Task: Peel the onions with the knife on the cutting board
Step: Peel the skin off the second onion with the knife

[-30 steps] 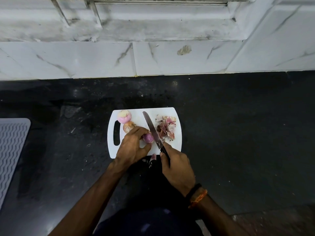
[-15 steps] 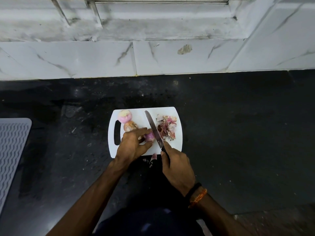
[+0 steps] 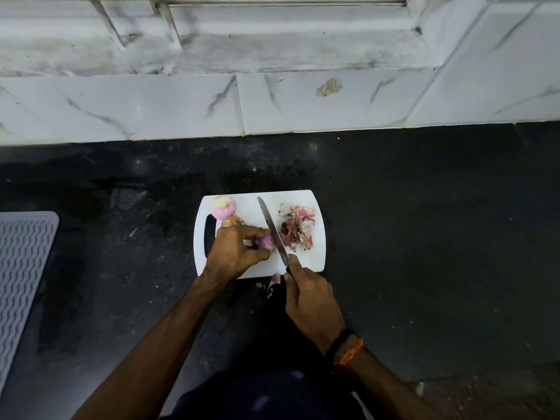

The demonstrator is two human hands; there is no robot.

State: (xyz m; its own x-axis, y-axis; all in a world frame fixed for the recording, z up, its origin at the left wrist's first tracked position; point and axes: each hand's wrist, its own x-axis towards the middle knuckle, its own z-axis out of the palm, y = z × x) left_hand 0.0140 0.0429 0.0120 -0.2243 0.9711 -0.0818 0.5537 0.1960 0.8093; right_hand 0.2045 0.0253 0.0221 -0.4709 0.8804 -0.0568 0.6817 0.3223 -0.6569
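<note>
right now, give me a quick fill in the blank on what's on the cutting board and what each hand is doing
1. The right hand grips the handle of the ____, whose blade lies across the white cutting board.
2. The left hand holds a small pink ____ against the blade.
3. The pile of peels lies to the ____ of the blade.
4. The peeled onion sits at the board's far ____ corner, near the handle slot.

Missing words: knife; onion; right; left

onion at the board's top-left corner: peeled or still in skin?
Peeled. The onion on the cutting board shows smooth pink-white flesh, no papery skin; loose peels lie piled right of the knife.
</note>
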